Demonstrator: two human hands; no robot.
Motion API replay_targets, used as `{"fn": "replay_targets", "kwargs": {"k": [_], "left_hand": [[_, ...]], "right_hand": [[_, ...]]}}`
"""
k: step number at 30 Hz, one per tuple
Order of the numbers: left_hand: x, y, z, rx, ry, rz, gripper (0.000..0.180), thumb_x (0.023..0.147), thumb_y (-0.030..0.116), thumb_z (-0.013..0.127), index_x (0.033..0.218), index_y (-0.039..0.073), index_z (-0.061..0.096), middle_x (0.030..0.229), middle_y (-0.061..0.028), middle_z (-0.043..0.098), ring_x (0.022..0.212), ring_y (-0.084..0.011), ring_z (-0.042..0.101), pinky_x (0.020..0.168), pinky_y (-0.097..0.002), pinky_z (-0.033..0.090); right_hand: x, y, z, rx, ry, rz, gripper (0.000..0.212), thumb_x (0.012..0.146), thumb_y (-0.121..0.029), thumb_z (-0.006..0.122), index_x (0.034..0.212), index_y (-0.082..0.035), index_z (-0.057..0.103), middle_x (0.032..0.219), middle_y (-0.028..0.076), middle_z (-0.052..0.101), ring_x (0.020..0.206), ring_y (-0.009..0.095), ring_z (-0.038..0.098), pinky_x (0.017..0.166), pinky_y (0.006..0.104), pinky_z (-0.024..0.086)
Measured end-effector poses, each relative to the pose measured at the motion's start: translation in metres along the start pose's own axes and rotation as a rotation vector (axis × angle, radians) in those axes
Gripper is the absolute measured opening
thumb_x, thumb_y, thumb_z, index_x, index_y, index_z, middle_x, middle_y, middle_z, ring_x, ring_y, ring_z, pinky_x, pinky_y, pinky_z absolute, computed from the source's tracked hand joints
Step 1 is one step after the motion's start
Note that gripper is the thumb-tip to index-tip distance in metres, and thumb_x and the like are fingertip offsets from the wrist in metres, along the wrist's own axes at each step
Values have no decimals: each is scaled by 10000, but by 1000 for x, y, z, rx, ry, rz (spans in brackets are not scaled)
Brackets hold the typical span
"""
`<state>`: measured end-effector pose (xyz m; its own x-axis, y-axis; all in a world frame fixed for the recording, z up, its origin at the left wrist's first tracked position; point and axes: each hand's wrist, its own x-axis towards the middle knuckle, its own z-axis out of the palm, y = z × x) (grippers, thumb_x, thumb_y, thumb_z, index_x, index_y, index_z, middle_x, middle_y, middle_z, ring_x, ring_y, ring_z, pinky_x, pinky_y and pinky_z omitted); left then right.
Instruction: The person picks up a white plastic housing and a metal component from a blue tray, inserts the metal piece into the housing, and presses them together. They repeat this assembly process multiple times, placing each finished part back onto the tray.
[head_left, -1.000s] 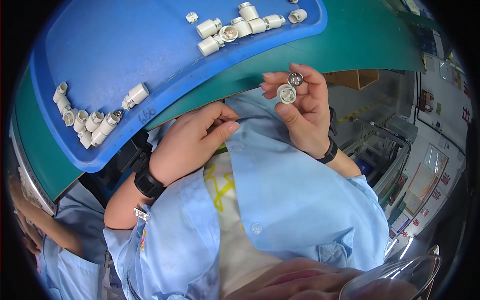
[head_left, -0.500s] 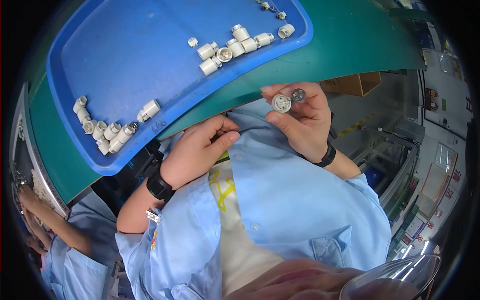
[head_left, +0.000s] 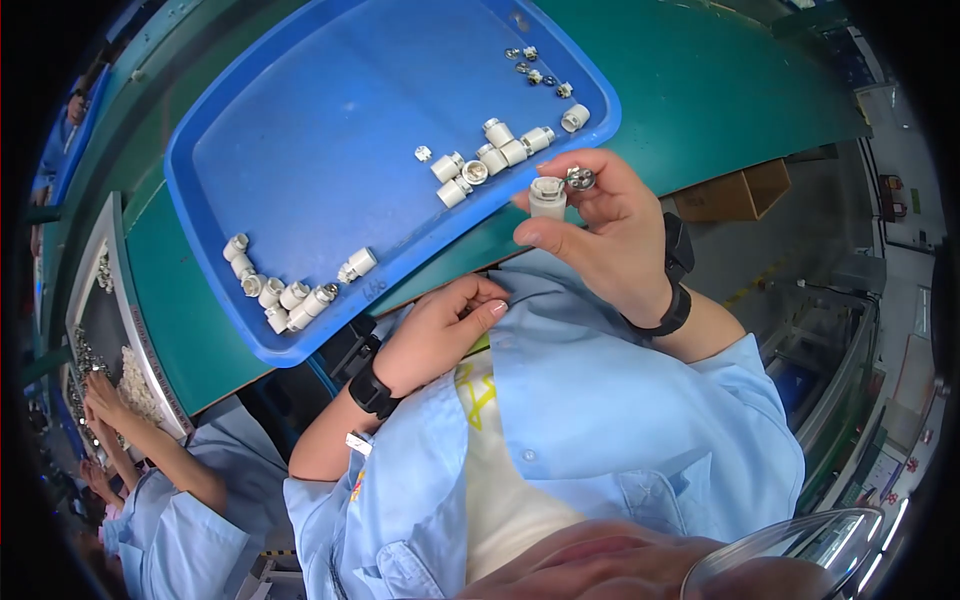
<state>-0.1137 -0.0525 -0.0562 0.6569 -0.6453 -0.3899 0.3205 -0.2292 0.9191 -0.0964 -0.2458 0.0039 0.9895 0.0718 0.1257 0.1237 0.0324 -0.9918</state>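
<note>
Raised over the tray's near edge, my right hand is closed around a white lamp socket, thumb on one side and fingers on the other. The socket now stands upright with its open, slotted end up. A small round silver metal piece with holes sits at my right fingertips, beside the socket's rim. My left hand rests by the table edge in front of my shirt. Its fingers are loosely curled with a gap to the thumb, and nothing shows in them.
A blue tray on the green table holds several white lamp sockets and small metal parts. A cardboard box stands to the right. At lower left, another person's hands work over a grey-rimmed tray.
My right hand has tipped the socket from facing me to upright, and the metal piece has shifted slightly. My left hand stays by the table edge. The view has swung, moving the tray in the picture.
</note>
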Motion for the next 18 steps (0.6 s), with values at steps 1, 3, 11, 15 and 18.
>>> {"fn": "replay_targets", "kwargs": {"k": [1, 3, 11, 15, 18], "left_hand": [[-1, 0, 0, -13, -2, -11, 196, 895, 148, 550, 989, -24, 557, 888, -40, 605, 767, -79, 536, 693, -232, 448], [0, -2, 1, -23, 2, -3, 197, 897, 149, 548, 992, -23, 555, 893, -39, 602, 773, -76, 534, 697, -231, 447], [1, -6, -3, -50, -66, -41, 243, 917, 192, 521, 1067, 3, 535, 979, -33, 586, 885, -78, 529, 799, -226, 428], [1, -6, -3, -37, -65, -35, 242, 917, 192, 521, 1068, 3, 534, 982, -35, 587, 888, -78, 531, 799, -228, 430], [1, -5, -3, -23, -65, -36, 241, 916, 191, 522, 1068, 3, 534, 983, -37, 588, 884, -78, 532, 795, -228, 433]], "right_hand": [[3, -2, 1, 32, -14, 34, 435, 726, 58, 692, 1093, 14, 463, 988, 116, 587, 904, 172, 606, 760, 259, 503], [9, -6, 2, 97, -41, 104, 406, 730, 39, 700, 1069, 12, 480, 980, 114, 591, 870, 160, 614, 734, 241, 508], [16, -12, 5, 204, -79, 244, 418, 720, 21, 718, 1064, 5, 480, 918, 95, 603, 839, 124, 608, 717, 239, 511], [14, -7, 9, 40, -72, 97, 428, 697, -4, 747, 1042, -5, 495, 887, 73, 614, 821, 117, 605, 706, 235, 503], [14, -5, 9, -303, -15, -144, 429, 677, -20, 766, 1018, -16, 506, 888, 69, 620, 814, 120, 607, 705, 233, 496]]}}
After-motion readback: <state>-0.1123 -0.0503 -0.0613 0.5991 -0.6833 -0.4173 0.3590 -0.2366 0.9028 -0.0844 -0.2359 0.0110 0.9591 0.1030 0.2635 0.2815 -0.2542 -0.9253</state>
